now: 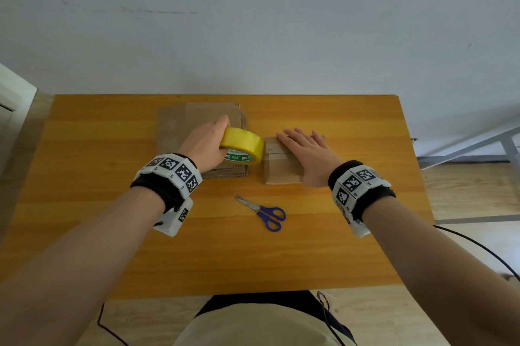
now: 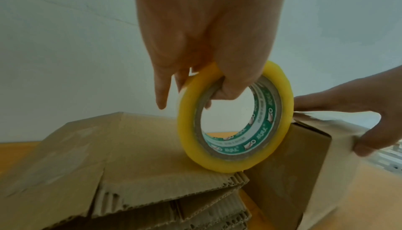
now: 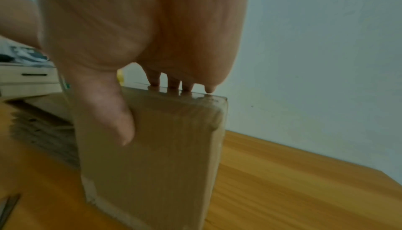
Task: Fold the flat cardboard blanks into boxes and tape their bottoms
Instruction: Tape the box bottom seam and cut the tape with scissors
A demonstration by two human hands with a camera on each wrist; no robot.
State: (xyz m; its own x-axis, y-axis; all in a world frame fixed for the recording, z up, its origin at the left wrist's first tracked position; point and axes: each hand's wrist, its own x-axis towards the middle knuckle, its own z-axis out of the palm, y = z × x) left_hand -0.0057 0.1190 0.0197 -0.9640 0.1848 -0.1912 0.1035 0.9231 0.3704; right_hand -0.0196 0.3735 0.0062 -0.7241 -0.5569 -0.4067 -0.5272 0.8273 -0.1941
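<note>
My left hand grips a yellow roll of tape, thumb through its core, held upright over the stack of flat cardboard blanks. The roll touches the left edge of a folded cardboard box standing on the table. My right hand lies flat on the box's top with straight fingers, the thumb down its near side. Clear tape shows along the box's top and front.
Blue-handled scissors lie on the orange wooden table in front of the box. A white wall stands right behind the table. A cable hangs off the table's right front corner.
</note>
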